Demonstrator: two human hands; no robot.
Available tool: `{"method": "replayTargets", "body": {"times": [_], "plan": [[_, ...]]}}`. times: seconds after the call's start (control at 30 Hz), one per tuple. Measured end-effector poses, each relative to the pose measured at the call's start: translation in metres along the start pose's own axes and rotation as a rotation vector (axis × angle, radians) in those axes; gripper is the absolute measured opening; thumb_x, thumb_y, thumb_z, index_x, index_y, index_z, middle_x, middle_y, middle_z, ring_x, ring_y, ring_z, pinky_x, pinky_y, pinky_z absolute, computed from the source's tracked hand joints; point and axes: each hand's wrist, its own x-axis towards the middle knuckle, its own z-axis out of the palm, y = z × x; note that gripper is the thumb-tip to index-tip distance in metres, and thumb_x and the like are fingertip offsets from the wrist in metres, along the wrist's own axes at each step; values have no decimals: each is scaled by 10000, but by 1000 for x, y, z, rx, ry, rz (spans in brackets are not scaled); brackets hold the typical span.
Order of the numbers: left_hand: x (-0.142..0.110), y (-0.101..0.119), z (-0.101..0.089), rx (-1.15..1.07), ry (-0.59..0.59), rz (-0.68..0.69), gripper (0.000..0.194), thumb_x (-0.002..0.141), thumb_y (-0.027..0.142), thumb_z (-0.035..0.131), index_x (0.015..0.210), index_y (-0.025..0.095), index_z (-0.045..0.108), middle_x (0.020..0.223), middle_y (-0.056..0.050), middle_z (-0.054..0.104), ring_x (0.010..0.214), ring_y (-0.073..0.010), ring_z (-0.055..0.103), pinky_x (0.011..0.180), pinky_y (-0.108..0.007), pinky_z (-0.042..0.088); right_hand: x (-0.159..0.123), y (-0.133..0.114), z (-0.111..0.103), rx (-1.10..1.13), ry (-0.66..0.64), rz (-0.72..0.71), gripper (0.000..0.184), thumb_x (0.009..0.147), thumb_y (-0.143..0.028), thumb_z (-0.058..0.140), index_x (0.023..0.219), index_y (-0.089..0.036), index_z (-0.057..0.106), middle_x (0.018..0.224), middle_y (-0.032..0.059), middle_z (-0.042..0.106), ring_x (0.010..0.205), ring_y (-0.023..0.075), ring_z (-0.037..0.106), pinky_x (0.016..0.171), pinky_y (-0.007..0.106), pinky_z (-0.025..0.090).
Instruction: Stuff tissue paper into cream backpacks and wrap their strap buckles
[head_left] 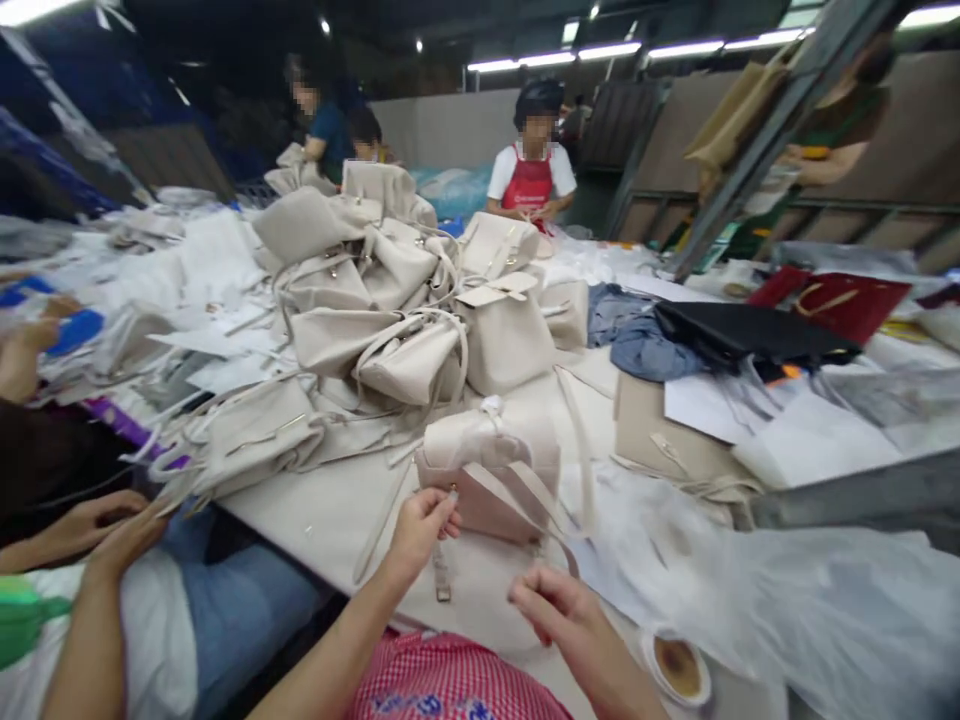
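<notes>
Tube lights [609,51] glow beneath a dark ceiling [390,20], above grey partition panels [442,125] and a white table [300,510].

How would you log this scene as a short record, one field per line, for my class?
Left hand: pinching at the front of the pale bag; item gripped too small to tell
Right hand: near the bag's lower right; contact unclear
Behind bag: heap of similar bags
Right side: clear plastic sheeting
Far side: person in red apron

Got a crumpled blue-grey cloth [649,345] bunched against a flat black leathery thing [750,330], dark red strappy bag [874,305] right behind.
</notes>
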Motion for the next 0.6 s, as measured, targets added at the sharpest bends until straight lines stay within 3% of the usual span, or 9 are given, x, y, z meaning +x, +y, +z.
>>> {"method": "replayTargets", "body": {"times": [0.1,0.27,0.43,0.53,0.6], "plan": [[-9,-8,0,-24,20,32,279,699,425,629,648,156,579,567,-8,631,466,-115,553,469,-217,373,49,-30,27,-144,-95,-89,252,726,-415,581,606,-194,553,551,-52,409,549,117,359,539,255,289],[-18,-14,0,-26,44,61,242,771,378,569,673,157,584,593,-4,618,481,-122,564,491,-229,420,96,-21,38,-313,-88,-144,257,745,-408,533,621,-192,592,617,-7,559,618,157,478,621,282,350],[-26,-12,5,-53,86,38,181,805,310,520,709,163,563,608,-7,621,477,-123,573,485,-222,430,108,-12,38,-495,-90,-60,315,778,-456,482,623,-209,602,668,15,634,703,205,575,691,304,390],[-33,-11,9,33,152,92,96,828,260,495,875,182,527,611,14,624,510,-137,596,523,-231,454,108,-14,40,-581,-47,6,340,791,-476,454,707,-212,651,765,51,691,819,259,623,763,341,402],[-37,-11,9,197,206,179,186,847,220,467,1031,194,486,618,28,626,550,-148,611,565,-240,461,107,-16,42,-608,-8,32,355,791,-485,450,803,-209,673,863,80,713,917,295,626,821,369,397]]}}
